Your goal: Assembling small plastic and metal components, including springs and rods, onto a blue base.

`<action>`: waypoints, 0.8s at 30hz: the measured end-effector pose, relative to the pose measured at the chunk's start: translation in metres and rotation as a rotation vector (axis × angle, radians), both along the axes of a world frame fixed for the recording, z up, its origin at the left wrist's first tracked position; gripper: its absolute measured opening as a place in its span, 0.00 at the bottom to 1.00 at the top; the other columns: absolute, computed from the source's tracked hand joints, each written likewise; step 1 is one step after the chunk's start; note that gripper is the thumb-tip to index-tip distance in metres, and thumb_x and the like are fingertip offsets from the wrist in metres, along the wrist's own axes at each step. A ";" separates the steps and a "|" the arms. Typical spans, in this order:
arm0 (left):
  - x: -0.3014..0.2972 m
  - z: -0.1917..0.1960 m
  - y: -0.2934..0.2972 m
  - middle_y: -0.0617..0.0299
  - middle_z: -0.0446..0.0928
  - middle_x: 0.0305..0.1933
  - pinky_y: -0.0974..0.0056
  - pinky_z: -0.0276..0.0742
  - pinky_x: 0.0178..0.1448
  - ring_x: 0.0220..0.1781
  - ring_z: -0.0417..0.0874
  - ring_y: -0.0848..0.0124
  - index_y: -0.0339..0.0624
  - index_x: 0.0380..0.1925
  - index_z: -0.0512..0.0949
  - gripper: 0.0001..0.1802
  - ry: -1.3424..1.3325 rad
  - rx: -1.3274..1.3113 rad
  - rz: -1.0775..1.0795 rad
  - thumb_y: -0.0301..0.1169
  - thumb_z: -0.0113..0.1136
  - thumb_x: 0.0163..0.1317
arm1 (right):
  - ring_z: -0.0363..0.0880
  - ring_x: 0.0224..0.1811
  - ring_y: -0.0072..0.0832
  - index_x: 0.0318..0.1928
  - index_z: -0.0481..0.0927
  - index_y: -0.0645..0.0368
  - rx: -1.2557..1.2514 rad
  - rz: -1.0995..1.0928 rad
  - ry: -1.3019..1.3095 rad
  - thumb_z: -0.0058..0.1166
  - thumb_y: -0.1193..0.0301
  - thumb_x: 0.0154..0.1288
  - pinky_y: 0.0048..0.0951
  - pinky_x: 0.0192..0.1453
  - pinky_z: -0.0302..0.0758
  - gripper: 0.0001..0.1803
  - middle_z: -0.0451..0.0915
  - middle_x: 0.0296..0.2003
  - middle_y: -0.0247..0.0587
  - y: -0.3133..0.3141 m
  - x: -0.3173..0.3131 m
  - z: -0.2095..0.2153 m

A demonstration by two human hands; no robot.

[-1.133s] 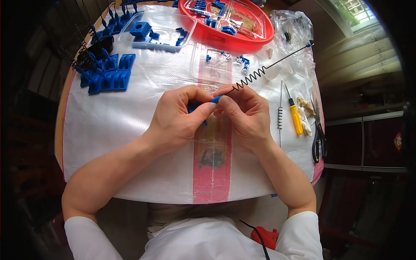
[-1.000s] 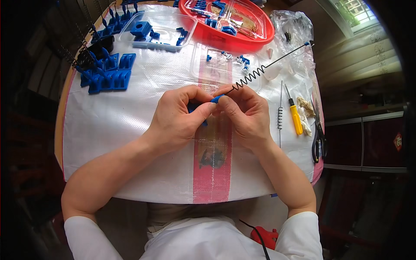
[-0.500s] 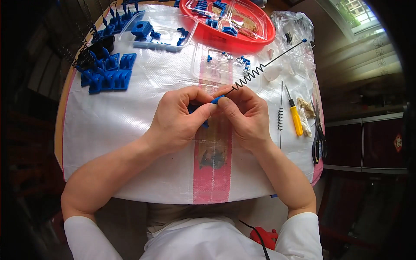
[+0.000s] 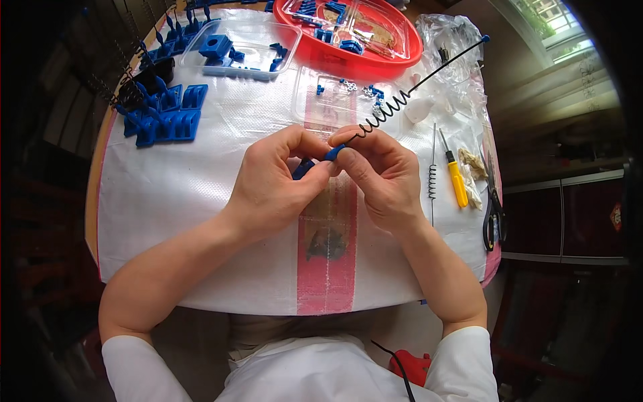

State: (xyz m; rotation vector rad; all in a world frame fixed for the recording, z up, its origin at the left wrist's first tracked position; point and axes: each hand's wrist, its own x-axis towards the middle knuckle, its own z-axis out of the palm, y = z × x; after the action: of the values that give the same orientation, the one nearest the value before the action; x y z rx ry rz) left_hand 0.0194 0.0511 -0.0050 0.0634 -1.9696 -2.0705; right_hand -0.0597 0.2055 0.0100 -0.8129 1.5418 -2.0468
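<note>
pinching a little blue piece [image 4: 334, 153] in closed-up fingers [image 4: 349, 159] of left hand [image 4: 278, 177] and right hand [image 4: 380, 175], pretty much over mid tabletop [image 4: 181, 194], with a springy black wire [image 4: 442, 65] poking up to the right

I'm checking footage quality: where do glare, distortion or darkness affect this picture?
Head view: the window is glaringly bright; sheen lightens the table cover, whose near edge looks bowed; the outer rim falls nearly black; the black spring looks fairly sharp.

held part [image 4: 334, 153]: just blue
coiled wire [image 4: 429, 78]: black, blue tip [image 4: 485, 39]
counter cover [image 4: 201, 174]: white, fat pink stripe [image 4: 326, 288]
basin [image 4: 402, 63]: super red
screwdriver [image 4: 457, 184]: yellow and black
sleeves [image 4: 465, 365]: plain white
</note>
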 end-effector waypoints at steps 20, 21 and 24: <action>-0.002 0.005 -0.009 0.62 0.83 0.38 0.72 0.77 0.45 0.38 0.80 0.79 0.32 0.45 0.81 0.13 -0.138 0.240 -0.197 0.31 0.56 0.71 | 0.78 0.34 0.16 0.46 0.83 0.64 0.040 -0.050 -0.188 0.59 0.72 0.69 0.19 0.40 0.75 0.09 0.83 0.35 0.32 0.007 -0.007 -0.002; -0.001 0.005 -0.011 0.60 0.83 0.40 0.71 0.78 0.47 0.41 0.82 0.78 0.32 0.47 0.81 0.13 -0.159 0.211 -0.220 0.31 0.56 0.71 | 0.78 0.33 0.16 0.46 0.83 0.63 0.033 -0.051 -0.186 0.59 0.72 0.69 0.19 0.40 0.74 0.09 0.83 0.35 0.32 0.007 -0.008 -0.003; -0.001 0.003 -0.013 0.59 0.83 0.41 0.70 0.78 0.49 0.43 0.83 0.76 0.32 0.49 0.81 0.14 -0.191 0.176 -0.247 0.31 0.56 0.72 | 0.78 0.33 0.15 0.46 0.83 0.63 0.048 -0.053 -0.184 0.59 0.72 0.69 0.19 0.38 0.74 0.09 0.83 0.35 0.32 0.007 -0.008 -0.002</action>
State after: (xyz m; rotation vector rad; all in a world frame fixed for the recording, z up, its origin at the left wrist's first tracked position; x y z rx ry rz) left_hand 0.0183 0.0383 -0.0018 0.0587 -1.9829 -2.4769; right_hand -0.0677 0.2129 0.0076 -0.5549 1.5180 -2.0507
